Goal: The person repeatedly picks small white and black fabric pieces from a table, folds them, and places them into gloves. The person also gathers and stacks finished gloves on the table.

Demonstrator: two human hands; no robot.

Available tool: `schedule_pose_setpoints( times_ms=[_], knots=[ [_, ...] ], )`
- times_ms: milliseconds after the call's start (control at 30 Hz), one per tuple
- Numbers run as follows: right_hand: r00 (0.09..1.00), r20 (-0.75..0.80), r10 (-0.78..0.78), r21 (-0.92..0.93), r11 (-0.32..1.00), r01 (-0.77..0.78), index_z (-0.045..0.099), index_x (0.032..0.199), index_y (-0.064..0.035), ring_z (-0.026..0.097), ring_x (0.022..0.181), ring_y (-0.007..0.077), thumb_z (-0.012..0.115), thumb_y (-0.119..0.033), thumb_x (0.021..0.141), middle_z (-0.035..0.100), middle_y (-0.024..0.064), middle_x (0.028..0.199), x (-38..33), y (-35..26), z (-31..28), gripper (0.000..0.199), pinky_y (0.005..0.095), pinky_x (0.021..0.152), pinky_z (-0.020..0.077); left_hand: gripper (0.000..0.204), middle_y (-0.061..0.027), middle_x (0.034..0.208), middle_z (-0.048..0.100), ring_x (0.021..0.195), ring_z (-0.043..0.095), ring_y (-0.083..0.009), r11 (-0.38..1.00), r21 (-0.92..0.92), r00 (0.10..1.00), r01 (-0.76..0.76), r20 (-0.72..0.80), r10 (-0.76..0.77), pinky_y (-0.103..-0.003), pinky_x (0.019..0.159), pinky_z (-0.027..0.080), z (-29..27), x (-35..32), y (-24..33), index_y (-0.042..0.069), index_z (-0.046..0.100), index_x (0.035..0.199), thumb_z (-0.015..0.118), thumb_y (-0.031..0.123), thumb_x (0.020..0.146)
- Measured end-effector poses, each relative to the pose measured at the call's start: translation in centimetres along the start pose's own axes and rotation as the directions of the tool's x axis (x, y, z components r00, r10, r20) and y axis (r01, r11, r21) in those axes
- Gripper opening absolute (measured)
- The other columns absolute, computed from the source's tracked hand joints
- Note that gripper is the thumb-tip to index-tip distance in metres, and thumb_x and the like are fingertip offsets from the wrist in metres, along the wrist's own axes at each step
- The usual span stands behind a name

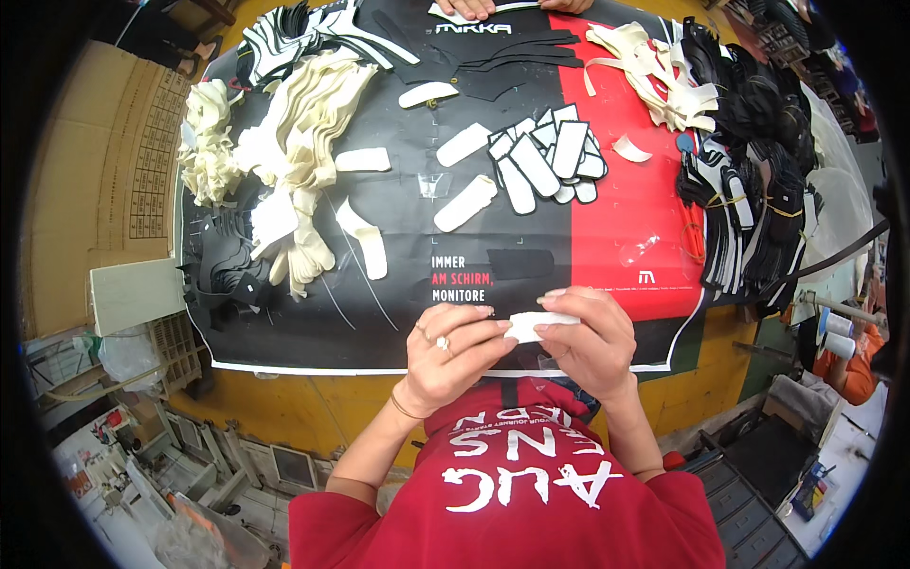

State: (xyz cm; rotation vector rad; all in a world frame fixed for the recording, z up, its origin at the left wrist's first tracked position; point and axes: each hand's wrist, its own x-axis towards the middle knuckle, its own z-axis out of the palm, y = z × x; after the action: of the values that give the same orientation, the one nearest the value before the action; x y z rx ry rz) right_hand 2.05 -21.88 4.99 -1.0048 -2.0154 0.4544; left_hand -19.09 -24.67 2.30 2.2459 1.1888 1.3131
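Note:
Close to the table's near edge, my left hand point(453, 349) and my right hand point(595, 339) pinch a small white fabric piece point(538, 327) between them. Fingertips cover both of its ends. Beyond my hands lies a loose heap of white pads with black borders point(540, 161). Single cream pads point(464, 203) lie left of that heap, apart from one another. Further left, a thick stack of cream fabric pieces point(308, 123) spreads over the table, with a cream strip point(363, 235) lying beside it.
Bundles of black and white strips point(725, 204) line the right side of the black and red table cover point(427, 341). Black pieces point(226, 261) lie at the left edge. Another person's hands point(466, 9) rest on a white-edged piece at the far side. A cardboard sheet point(118, 142) stands left.

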Motion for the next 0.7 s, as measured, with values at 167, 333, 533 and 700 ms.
schedule_pose_setpoints(
  times_ms=[167,333,533,700],
  knots=[
    [0.965,0.111,0.237,0.174,0.951,-0.254,0.072,0.092,-0.0019,0.071,0.079,0.0207,0.082,-0.006,0.078,0.073,0.0099,0.087,0.4,0.7,0.4,0.018,0.0302,0.069,0.0563,0.025,-0.0043,0.095,0.073,0.089,0.068,-0.023,0.945,-0.177,0.961,0.276,0.013,-0.278,-0.035,0.08,0.053,0.7,0.6,-0.3,0.007,0.073,0.095,0.081,-0.003,0.073],
    [0.73,0.261,0.631,0.294,0.668,-0.683,0.072,0.099,0.0023,0.068,0.069,0.0141,0.074,-0.011,0.089,0.072,0.0095,0.081,1.8,1.5,2.0,0.017,0.0275,0.062,0.0531,0.021,-0.0082,0.101,0.07,0.097,0.064,-0.0285,0.881,0.106,0.886,0.461,-0.009,-0.463,-0.039,0.092,0.045,1.7,1.3,-1.3,0.004,0.072,0.103,0.074,0.004,0.082],
    [0.613,0.369,0.699,0.236,0.568,-0.789,0.071,0.099,0.0053,0.065,0.062,0.0113,0.071,-0.013,0.092,0.071,0.0109,0.075,3.5,2.6,3.2,0.02,0.0272,0.055,0.0512,0.031,-0.0087,0.121,0.062,0.111,0.057,-0.0303,0.886,0.318,0.919,0.338,0.094,-0.384,-0.044,0.099,0.04,2.8,0.5,-1.9,0.009,0.071,0.111,0.077,0.009,0.08],
    [0.578,0.321,0.75,0.189,0.548,-0.815,0.072,0.096,0.0049,0.064,0.059,0.0114,0.071,-0.014,0.091,0.07,0.0111,0.071,3.6,2.6,3.9,0.019,0.0279,0.054,0.0508,0.034,-0.0098,0.125,0.061,0.113,0.056,-0.0305,0.888,0.346,0.927,0.301,0.113,-0.358,-0.045,0.1,0.04,3.3,-0.2,-2.1,0.01,0.07,0.115,0.076,0.01,0.081]
  ],
)
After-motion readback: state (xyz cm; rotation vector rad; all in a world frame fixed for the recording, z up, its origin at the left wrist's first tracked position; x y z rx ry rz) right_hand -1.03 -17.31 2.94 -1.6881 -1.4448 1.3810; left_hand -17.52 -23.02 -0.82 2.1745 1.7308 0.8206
